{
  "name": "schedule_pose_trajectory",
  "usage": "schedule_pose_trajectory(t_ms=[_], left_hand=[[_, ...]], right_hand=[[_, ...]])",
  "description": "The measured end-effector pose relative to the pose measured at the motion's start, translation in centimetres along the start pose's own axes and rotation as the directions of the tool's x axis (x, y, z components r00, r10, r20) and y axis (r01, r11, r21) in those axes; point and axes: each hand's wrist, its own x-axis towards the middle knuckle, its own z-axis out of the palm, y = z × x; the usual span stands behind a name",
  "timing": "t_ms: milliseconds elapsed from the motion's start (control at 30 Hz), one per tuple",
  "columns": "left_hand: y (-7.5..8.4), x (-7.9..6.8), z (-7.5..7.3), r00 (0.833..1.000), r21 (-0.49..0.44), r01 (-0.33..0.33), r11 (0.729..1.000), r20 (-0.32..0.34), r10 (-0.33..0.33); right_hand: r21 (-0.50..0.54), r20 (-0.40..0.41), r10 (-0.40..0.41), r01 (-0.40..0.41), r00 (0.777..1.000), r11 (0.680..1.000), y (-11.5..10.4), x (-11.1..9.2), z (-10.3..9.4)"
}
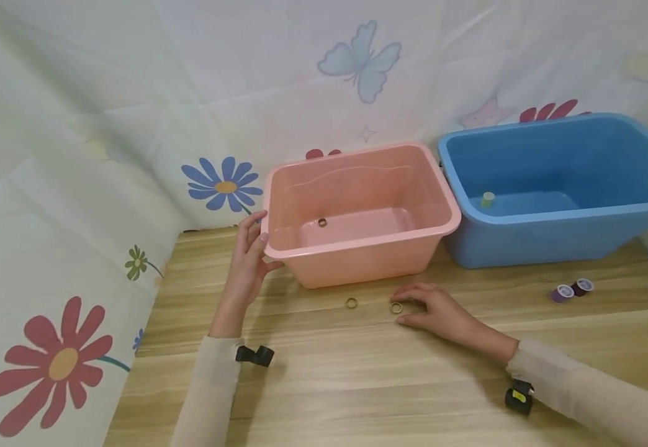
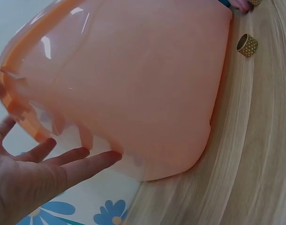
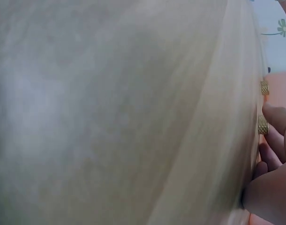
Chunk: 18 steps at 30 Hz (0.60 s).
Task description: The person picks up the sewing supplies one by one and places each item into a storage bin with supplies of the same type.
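Note:
A pink plastic tub (image 1: 357, 264) stands at the back of the table. My left hand (image 1: 244, 270) holds its left end, with fingers on the rim and spread along the outer wall, as the left wrist view also shows. In front of the tub, my right hand (image 1: 438, 313) pinches a dimpled brass ring thimble (image 1: 396, 308) between thumb and fingertip, low at the tabletop. A second ring thimble (image 1: 352, 303) sits to its left on the wood. Inside the tub, against the floor near the back, is another ring thimble (image 1: 322, 222).
A blue tub (image 1: 525, 242) stands close on the right, holding a small pale green cylinder (image 1: 487, 199). Two small purple spools with white ends (image 1: 562, 293) sit in front of it. Patterned cloth (image 1: 279, 74) hangs behind and at the left.

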Motion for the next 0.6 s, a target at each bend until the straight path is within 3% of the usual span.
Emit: schedule_pose_trajectory(t_ms=[267, 600], left_hand=[[0.14, -0.03, -0.10, 1.000, 0.009, 0.003, 1.000, 0.004, -0.003], [-0.03, 0.04, -0.12, 1.000, -0.025, -0.010, 1.000, 0.007, 0.010]], right_hand=[[-0.029, -0.055, 0.046, -0.048, 0.997, 0.998, -0.46, -0.03, 0.59], [-0.047, -0.077, 0.026, -0.030, 0.997, 0.998, -0.56, -0.06, 0.55]])
